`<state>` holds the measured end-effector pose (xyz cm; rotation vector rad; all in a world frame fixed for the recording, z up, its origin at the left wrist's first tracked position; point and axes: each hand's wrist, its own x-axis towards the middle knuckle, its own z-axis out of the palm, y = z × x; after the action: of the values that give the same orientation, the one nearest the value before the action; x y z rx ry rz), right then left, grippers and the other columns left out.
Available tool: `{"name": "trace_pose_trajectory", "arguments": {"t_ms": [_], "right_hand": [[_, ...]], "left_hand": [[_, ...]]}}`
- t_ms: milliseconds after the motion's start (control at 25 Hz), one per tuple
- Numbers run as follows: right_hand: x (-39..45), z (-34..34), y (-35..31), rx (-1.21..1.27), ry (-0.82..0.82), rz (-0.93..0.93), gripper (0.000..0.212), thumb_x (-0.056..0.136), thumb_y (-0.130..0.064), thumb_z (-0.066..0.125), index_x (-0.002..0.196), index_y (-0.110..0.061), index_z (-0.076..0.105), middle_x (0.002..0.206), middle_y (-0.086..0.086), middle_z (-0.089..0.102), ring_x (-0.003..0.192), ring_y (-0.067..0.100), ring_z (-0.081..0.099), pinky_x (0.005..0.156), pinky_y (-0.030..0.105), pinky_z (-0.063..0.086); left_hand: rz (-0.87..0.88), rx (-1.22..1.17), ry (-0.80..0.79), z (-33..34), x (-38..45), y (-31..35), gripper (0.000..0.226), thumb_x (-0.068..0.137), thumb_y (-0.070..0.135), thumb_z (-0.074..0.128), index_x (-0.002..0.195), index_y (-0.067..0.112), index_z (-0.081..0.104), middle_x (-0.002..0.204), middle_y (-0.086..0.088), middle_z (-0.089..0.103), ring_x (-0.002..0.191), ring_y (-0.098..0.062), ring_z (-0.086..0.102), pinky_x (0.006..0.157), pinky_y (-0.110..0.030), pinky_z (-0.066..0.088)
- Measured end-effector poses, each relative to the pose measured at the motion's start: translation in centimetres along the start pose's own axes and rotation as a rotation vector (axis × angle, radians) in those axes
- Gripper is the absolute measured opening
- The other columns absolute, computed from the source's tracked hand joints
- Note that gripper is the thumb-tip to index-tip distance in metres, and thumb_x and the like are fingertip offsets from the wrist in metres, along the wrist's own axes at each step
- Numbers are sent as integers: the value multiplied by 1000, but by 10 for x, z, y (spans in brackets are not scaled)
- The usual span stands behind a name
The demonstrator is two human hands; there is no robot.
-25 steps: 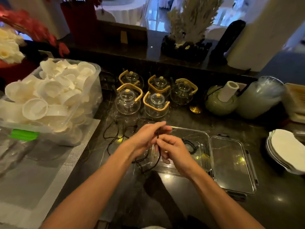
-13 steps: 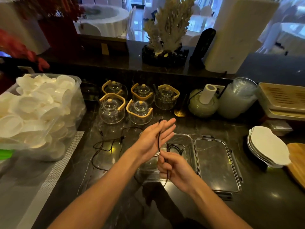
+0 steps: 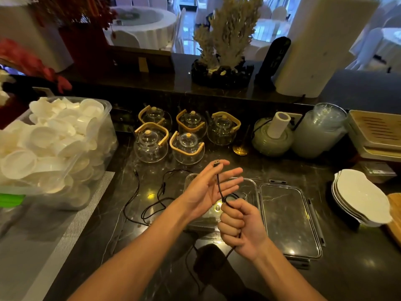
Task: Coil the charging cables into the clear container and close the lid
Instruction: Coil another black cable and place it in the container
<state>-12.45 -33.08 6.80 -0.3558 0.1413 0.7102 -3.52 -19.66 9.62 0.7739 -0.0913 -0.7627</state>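
A thin black charging cable (image 3: 219, 183) runs from a USB plug at my left fingertips down into my right fist and trails off below toward me. My left hand (image 3: 209, 187) is held flat, fingers spread, palm toward me, with the plug resting at the fingertips. My right hand (image 3: 239, 227) is closed around the cable just below it. Both hands hover over the clear container (image 3: 252, 187), where a coiled black cable (image 3: 235, 196) partly shows. Its clear lid (image 3: 288, 220) lies flat to the right. More black cables (image 3: 152, 203) sprawl on the dark counter to the left.
Several glass teapots (image 3: 186, 146) with wooden handles stand behind the container. A big clear bin of white cups (image 3: 52, 146) is at left on a grey mat (image 3: 43, 246). White plates (image 3: 362, 196), a green jar (image 3: 272, 137) and a clear jug (image 3: 319, 133) sit at right.
My left hand has opened flat and risen with the plug at its fingertips. My right hand has slid down the cable and closed into a fist. The view tilted up slightly.
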Motion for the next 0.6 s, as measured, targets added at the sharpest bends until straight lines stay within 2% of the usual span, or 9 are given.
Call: {"name": "trace_pose_trajectory", "arguments": {"t_ms": [120, 200, 320, 400, 480, 600], "right_hand": [[2, -2, 2, 37, -34, 28, 44, 101, -23, 41, 58, -18, 42, 47, -4, 28, 40, 12, 24, 33, 22, 21], [1, -2, 3, 52, -42, 40, 44, 101, -24, 40, 57, -18, 42, 47, -4, 26, 39, 11, 23, 33, 21, 21], [0, -2, 3, 14, 24, 83, 42, 98, -21, 53, 58, -17, 41, 48, -5, 23, 40, 10, 21, 32, 21, 19], [-1, -2, 6, -137, 126, 69, 42, 99, -27, 59, 62, -17, 42, 51, -5, 23, 42, 9, 20, 34, 20, 20], [-1, -1, 13, -366, 243, 41, 45, 103, -41, 57, 66, -20, 43, 53, -5, 25, 45, 9, 22, 39, 20, 25], [-2, -5, 20, -548, 358, 21, 47, 99, -48, 61, 65, -22, 41, 53, -5, 24, 46, 9, 22, 45, 22, 28]], "left_hand": [[-84, 10, -88, -2, -2, -4, 54, 102, 39, 48, 152, 19, 41, 148, -20, 53, 140, -32, 49, 119, -47, 35], [-108, 20, -95, -3, -1, -6, 57, 103, 41, 43, 153, 14, 39, 151, -19, 51, 142, -30, 47, 120, -47, 32], [-71, 37, -47, -1, 3, -3, 57, 106, 38, 37, 150, 3, 41, 148, -20, 53, 139, -30, 50, 118, -44, 37], [-22, -2, -22, 5, 3, 5, 56, 106, 36, 35, 145, -3, 46, 146, -23, 55, 137, -31, 53, 115, -42, 42], [15, -106, -36, 14, 1, 19, 56, 107, 36, 32, 139, -5, 51, 142, -26, 57, 134, -35, 55, 110, -43, 47], [9, -203, -168, 23, -12, 41, 59, 106, 41, 33, 133, -4, 60, 134, -26, 63, 126, -35, 62, 101, -43, 54]]}}
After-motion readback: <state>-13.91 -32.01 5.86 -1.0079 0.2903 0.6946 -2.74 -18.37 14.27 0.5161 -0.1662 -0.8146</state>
